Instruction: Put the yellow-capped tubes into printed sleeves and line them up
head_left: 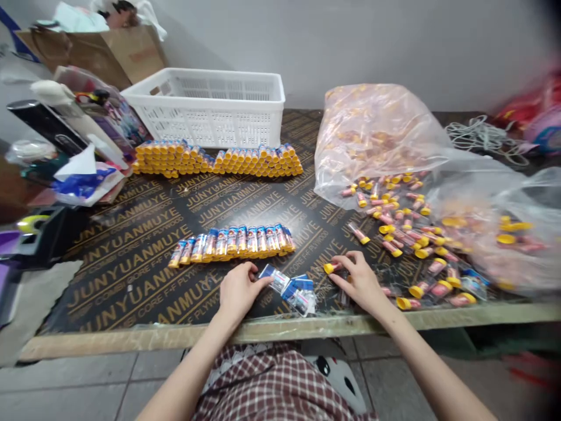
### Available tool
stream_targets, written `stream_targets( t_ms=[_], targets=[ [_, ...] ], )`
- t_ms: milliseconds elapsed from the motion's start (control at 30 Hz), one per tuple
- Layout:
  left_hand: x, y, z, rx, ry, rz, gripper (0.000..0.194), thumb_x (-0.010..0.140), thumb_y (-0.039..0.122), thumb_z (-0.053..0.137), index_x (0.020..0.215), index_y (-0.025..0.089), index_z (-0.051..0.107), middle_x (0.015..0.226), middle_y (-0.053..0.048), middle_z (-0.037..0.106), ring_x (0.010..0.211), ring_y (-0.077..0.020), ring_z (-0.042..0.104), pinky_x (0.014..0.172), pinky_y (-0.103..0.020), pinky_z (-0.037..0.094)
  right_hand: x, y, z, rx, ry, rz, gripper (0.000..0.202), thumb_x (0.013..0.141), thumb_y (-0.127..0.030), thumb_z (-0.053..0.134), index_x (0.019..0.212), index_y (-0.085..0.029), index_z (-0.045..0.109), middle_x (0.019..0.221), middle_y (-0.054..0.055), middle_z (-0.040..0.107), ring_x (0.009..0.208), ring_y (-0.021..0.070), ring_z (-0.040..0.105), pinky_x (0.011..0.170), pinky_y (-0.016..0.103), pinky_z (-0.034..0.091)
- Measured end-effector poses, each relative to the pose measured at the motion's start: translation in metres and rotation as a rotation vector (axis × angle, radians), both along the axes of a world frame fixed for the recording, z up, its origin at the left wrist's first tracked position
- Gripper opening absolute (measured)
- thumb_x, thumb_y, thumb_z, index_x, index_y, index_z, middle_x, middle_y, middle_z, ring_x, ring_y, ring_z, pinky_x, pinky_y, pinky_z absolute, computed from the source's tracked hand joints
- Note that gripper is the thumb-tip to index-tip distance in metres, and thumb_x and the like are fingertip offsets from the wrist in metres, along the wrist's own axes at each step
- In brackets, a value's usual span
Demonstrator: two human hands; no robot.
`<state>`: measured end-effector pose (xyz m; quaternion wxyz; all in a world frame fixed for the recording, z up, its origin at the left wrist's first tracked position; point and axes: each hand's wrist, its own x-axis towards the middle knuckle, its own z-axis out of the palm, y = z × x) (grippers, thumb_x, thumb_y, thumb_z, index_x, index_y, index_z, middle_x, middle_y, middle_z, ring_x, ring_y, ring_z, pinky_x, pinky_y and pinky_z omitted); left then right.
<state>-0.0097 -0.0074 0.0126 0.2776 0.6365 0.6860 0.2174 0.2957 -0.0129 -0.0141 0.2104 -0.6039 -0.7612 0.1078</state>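
My left hand [242, 289] has its fingers curled, and its thumb presses on the edge of a printed plastic sleeve [277, 277]. That sleeve belongs to a small loose pile of blue-and-clear sleeves [301, 298]. Between the fingers and thumb of my right hand [357, 280] is a small pink tube with a yellow cap [329, 268], its body partly hidden. Beyond my left hand stands a row of sleeved tubes [236, 241], yellow ends toward me. To the right, many unsleeved tubes [405, 228] lie scattered, spilling from a clear plastic bag [377, 123].
A white plastic basket [219, 108] stands at the back, with stacked sleeved tubes [258, 161] before it. At the left are a tissue pack [85, 178] and a cardboard box [87, 55]. A coiled white cord [486, 137] lies back right. The table's front edge [175, 339] runs close to me.
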Motion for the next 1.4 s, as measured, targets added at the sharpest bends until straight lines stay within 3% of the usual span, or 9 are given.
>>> stream_targets(
  t_ms=[133, 233, 333, 467, 633, 733, 867, 1067, 1400],
  targets=[
    [0.007, 0.002, -0.009, -0.051, 0.169, 0.005, 0.021, 0.075, 0.042, 0.061, 0.074, 0.022, 0.062, 0.073, -0.004, 0.065, 0.071, -0.022, 0.059, 0.057, -0.027, 0.032, -0.001, -0.001, 0.007, 0.015, 0.003, 0.005, 0.025, 0.083, -0.031, 0.058, 0.105, -0.022, 0.063, 0.098, 0.009, 0.05, 0.091, 0.0245, 0.052, 0.081, 0.043, 0.046],
    [0.001, 0.004, -0.008, -0.066, 0.159, -0.005, 0.019, 0.079, 0.037, 0.055, 0.07, 0.022, 0.063, 0.073, -0.004, 0.066, 0.072, -0.0226, 0.059, 0.06, -0.028, 0.034, -0.002, 0.001, 0.014, 0.047, 0.005, 0.003, 0.018, 0.081, -0.027, 0.061, 0.097, -0.022, 0.068, 0.096, 0.01, 0.056, 0.092, 0.0278, 0.05, 0.08, 0.046, 0.044],
    [-0.004, 0.004, -0.009, -0.035, 0.066, 0.005, 0.018, 0.075, 0.037, 0.058, 0.066, 0.022, 0.064, 0.069, -0.004, 0.065, 0.067, -0.0215, 0.059, 0.061, -0.028, 0.036, -0.006, 0.002, 0.02, 0.075, 0.073, 0.021, 0.013, 0.08, -0.022, 0.062, 0.091, -0.021, 0.068, 0.092, 0.009, 0.059, 0.089, 0.025, 0.051, 0.079, 0.043, 0.045],
    [-0.004, -0.002, -0.007, -0.012, -0.256, 0.067, 0.021, 0.064, 0.038, 0.068, 0.06, 0.019, 0.06, 0.061, -0.001, 0.062, 0.059, -0.0176, 0.057, 0.06, -0.027, 0.041, -0.019, -0.003, 0.03, 0.113, 0.215, -0.013, 0.015, 0.083, -0.02, 0.057, 0.098, -0.019, 0.061, 0.087, 0.005, 0.059, 0.081, 0.0183, 0.056, 0.073, 0.033, 0.049],
    [0.008, -0.013, 0.009, -0.264, -0.931, 0.266, 0.037, 0.05, 0.031, 0.08, 0.074, 0.018, 0.055, 0.055, 0.004, 0.061, 0.054, -0.0134, 0.059, 0.06, -0.026, 0.05, -0.045, -0.022, 0.041, 0.068, 0.55, -0.074, 0.04, 0.087, -0.021, 0.051, 0.127, -0.023, 0.043, 0.095, 0.003, 0.059, 0.073, 0.0125, 0.059, 0.07, 0.027, 0.051],
    [0.018, -0.017, 0.018, -0.353, -1.135, 0.358, 0.048, 0.046, 0.02, 0.083, 0.088, 0.014, 0.061, 0.067, 0.0, 0.068, 0.059, -0.0116, 0.062, 0.062, -0.023, 0.052, -0.062, -0.034, 0.046, 0.076, 0.672, -0.042, 0.027, 0.087, -0.021, 0.054, 0.113, -0.025, 0.056, 0.104, 0.004, 0.06, 0.092, 0.0162, 0.06, 0.084, 0.032, 0.05],
    [0.027, -0.016, 0.022, -0.396, -1.306, 0.496, 0.031, 0.048, 0.018, 0.083, 0.074, 0.011, 0.066, 0.07, -0.002, 0.069, 0.059, -0.0104, 0.063, 0.061, -0.022, 0.054, -0.078, -0.049, 0.047, 0.121, 0.724, -0.041, 0.024, 0.084, -0.017, 0.058, 0.106, -0.026, 0.061, 0.108, 0.005, 0.059, 0.103, 0.0185, 0.057, 0.088, 0.033, 0.048],
    [0.029, -0.013, 0.018, -0.362, -1.378, 0.552, 0.032, 0.047, 0.026, 0.086, 0.068, 0.01, 0.069, 0.063, -0.003, 0.068, 0.053, -0.0102, 0.061, 0.057, -0.023, 0.054, -0.088, -0.065, 0.042, 0.184, 0.69, -0.006, 0.035, 0.082, -0.009, 0.058, 0.112, -0.028, 0.061, 0.11, 0.004, 0.06, 0.102, 0.0174, 0.057, 0.089, 0.032, 0.049],
    [0.026, -0.015, 0.013, -0.33, -1.311, 0.568, 0.037, 0.047, 0.038, 0.085, 0.063, 0.011, 0.066, 0.058, -0.002, 0.066, 0.053, -0.0114, 0.061, 0.056, -0.023, 0.052, -0.096, -0.065, 0.044, 0.274, 0.634, 0.078, 0.046, 0.08, -0.001, 0.057, 0.118, -0.027, 0.059, 0.111, 0.005, 0.061, 0.104, 0.0171, 0.058, 0.092, 0.032, 0.048]
  ],
)
